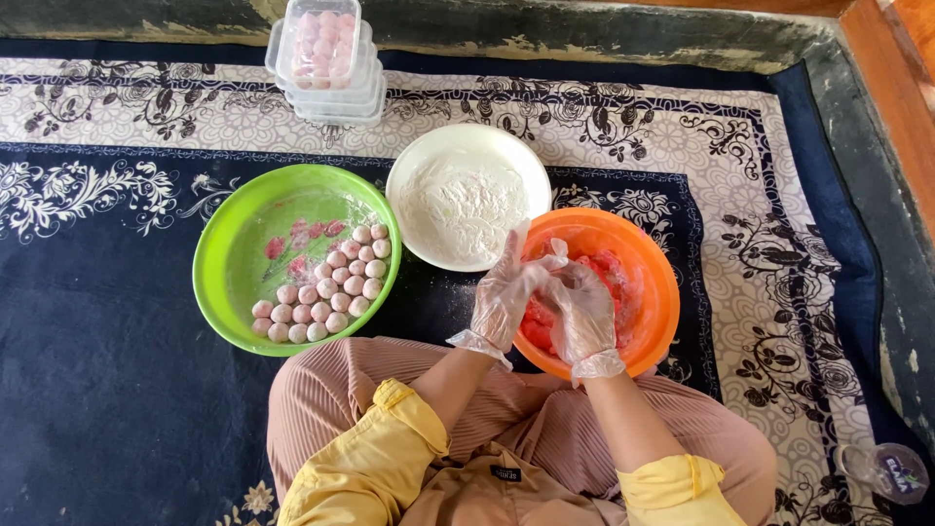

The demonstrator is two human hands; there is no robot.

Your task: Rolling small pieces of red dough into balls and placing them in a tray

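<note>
Stack of clear plastic boxes (pixel 326 73) at the far edge, left of centre, on the pale patterned band of the rug (pixel 117 390). Rectangular, rounded corners, lidded; pink balls showing through the top one. Small dark label (pixel 505 473) near the bottom middle, sewn on tan cloth, rectangular with pale marks. Clear plastic cup (pixel 891 471) at the near right corner, lying on its side, with a dark printed patch.
</note>
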